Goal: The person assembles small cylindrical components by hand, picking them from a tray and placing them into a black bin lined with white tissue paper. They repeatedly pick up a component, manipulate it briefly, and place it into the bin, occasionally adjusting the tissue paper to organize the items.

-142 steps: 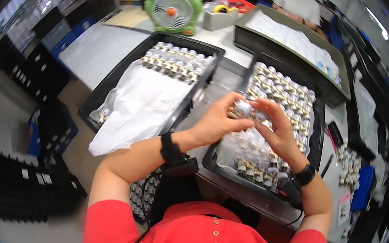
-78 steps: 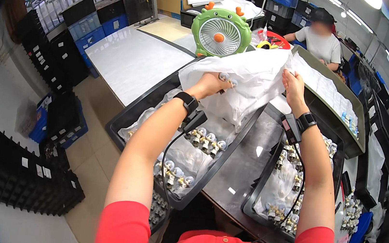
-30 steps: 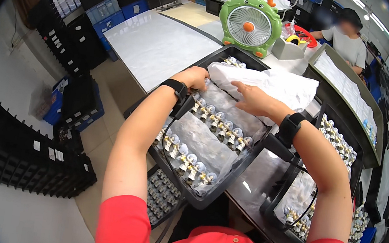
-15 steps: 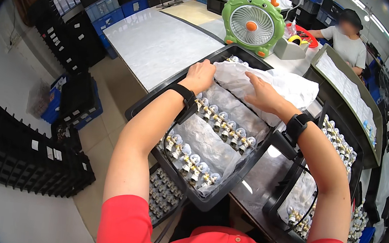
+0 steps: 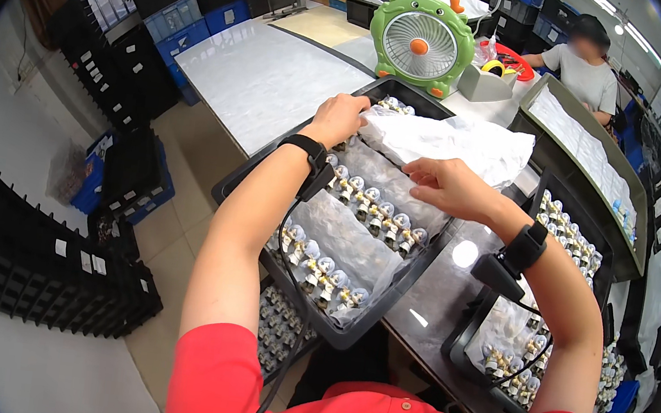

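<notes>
A black tray (image 5: pixel 356 332) lies before me, holding rows of small figurines (image 5: pixel 375 210) with clear rounded tops. Crumpled translucent wrapping strips (image 5: pixel 355 238) lie between the rows. At the tray's far left side, my left hand (image 5: pixel 340 118) is closed, its fingertips at the left end of a loose white sheet (image 5: pixel 454 143). That sheet drapes over the far part of the tray and past its right edge. My right hand (image 5: pixel 455 187) hovers just nearer than the sheet, over the tray's right side, fingers apart with nothing in them.
Right of the tray stands another black tray of figurines (image 5: pixel 567 227). Behind it is a grey-green bin (image 5: pixel 640 203) lined with white. A green fan (image 5: pixel 423 40) and a tape dispenser (image 5: pixel 486 81) stand beyond. A person (image 5: pixel 583 68) sits far right.
My right hand has drawn nearer and down, away from the white sheet, which lies flatter now. My left hand stays at the sheet's left end.
</notes>
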A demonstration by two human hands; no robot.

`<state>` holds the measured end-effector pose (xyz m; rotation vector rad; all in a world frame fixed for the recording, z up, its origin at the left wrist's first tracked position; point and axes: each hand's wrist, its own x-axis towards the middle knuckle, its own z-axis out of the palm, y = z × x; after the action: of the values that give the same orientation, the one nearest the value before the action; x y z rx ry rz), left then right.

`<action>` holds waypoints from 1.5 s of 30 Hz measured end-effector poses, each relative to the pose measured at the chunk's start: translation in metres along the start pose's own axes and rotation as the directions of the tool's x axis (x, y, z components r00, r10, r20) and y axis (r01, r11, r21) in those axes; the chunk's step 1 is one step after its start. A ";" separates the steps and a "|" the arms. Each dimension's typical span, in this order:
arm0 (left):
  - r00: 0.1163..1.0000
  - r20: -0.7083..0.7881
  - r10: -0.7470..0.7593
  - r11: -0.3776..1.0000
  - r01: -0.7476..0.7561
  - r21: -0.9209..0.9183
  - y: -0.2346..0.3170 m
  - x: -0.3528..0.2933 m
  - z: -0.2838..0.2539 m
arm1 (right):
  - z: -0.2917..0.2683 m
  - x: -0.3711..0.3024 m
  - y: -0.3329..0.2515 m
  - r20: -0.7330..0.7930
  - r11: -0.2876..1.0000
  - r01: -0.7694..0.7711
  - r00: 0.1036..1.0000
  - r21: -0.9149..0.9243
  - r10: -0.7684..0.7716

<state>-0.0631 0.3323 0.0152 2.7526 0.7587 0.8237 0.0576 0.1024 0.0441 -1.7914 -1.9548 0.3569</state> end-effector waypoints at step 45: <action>0.955 0.150 -0.257 0.893 0.176 0.414 -0.007 -0.037 0.001 | -0.036 -0.253 0.084 -0.318 0.857 -0.273 0.845 0.437 0.431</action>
<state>-0.0925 0.3189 -0.0046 2.9484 1.2857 0.3674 0.1594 -0.1412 -0.0063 -1.7902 -1.1658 0.4092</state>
